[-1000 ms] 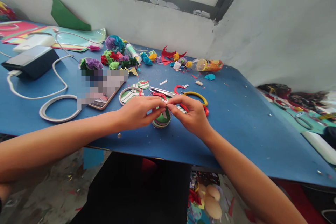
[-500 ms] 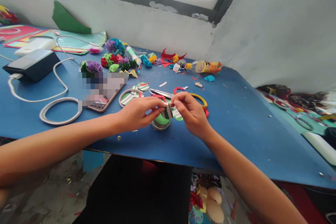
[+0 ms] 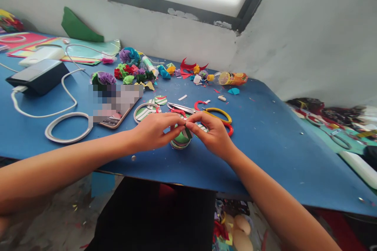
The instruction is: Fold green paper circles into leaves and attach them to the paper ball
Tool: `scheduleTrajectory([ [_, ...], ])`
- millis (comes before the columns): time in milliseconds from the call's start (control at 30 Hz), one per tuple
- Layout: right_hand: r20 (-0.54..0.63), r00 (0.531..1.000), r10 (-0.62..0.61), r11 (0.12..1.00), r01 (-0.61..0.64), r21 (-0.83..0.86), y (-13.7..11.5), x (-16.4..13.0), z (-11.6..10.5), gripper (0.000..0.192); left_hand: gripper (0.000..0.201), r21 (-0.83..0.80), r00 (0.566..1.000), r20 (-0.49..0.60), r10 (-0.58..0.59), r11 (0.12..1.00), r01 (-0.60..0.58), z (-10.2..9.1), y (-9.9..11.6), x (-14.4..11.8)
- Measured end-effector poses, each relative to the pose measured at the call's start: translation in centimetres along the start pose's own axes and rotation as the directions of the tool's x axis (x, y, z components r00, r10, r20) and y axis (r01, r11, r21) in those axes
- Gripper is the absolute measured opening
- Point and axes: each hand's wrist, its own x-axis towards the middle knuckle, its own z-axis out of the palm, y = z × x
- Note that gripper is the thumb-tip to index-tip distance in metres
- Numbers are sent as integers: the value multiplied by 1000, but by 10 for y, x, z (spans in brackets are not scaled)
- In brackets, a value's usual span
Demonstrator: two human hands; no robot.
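My left hand [image 3: 156, 129] and my right hand [image 3: 212, 132] meet at their fingertips near the middle of the blue table. Between them they pinch a small green-and-white striped piece of paper [image 3: 187, 133], partly covered by the fingers. Right below it stands a small round thing with a green top [image 3: 179, 145]; its layered side shows, but its kind is unclear. Behind the hands lie scissors [image 3: 185, 108], blades toward the left. Striped paper circles [image 3: 160, 100] lie beyond my left hand, beside a white ring [image 3: 135, 114].
A phone [image 3: 125, 106] and another white ring [image 3: 69, 127] lie to the left, near a dark box with a white cable [image 3: 39, 76]. Crumpled paper flowers [image 3: 129, 55] and a bottle with an orange label [image 3: 232, 78] lie toward the wall. Paper scraps are scattered between.
My right hand has come leftward, so its fingertips now meet those of my left hand. The striped paper has dropped slightly and is more covered. The view has shifted a little.
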Motion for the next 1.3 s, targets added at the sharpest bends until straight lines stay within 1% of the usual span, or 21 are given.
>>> scheduleTrajectory([
  [267,27,1000,6,999,-5,-42,1,0,-1,8,16,0,999,28,-25,1000,25,0,0,-1],
  [500,34,999,18,1000,-18,-1,0,0,-2,9,18,-47,995,74,-73,996,77,-2,2,0],
  [600,26,999,39,999,-40,33,0,0,-2,9,17,-55,993,80,-88,994,92,-2,2,-1],
  [667,-3,998,66,995,-66,68,0,0,-1,11,17,-61,992,79,-94,993,99,-2,2,-1],
  [767,-27,992,123,980,-117,163,1,1,-2,17,17,-63,992,73,-104,992,109,-3,3,-1],
  [833,10,986,167,956,-165,242,1,1,-2,20,17,-70,991,60,-116,990,120,-3,3,0],
  [900,49,977,206,933,-211,291,2,2,-3,19,15,-98,990,49,-129,986,133,-4,4,1],
  [1000,54,972,227,926,-233,297,5,3,-4,15,13,-160,988,48,-147,975,153,-5,6,2],
  [1067,42,978,205,938,-209,277,5,3,-3,13,12,-199,984,46,-169,964,175,-5,6,3],
  [1133,0,987,158,965,-154,213,5,2,-1,12,12,-225,982,33,-186,956,189,-5,7,3],
  [1167,-41,992,117,982,-110,155,5,2,0,11,12,-230,982,22,-189,955,189,-5,7,3],
  [1233,-110,994,-6,1000,6,3,3,1,1,7,12,-224,981,2,-192,957,187,-5,7,3],
  [1300,-110,987,-121,988,109,-111,0,1,1,3,11,-211,980,-14,-201,958,194,-5,8,3],
])
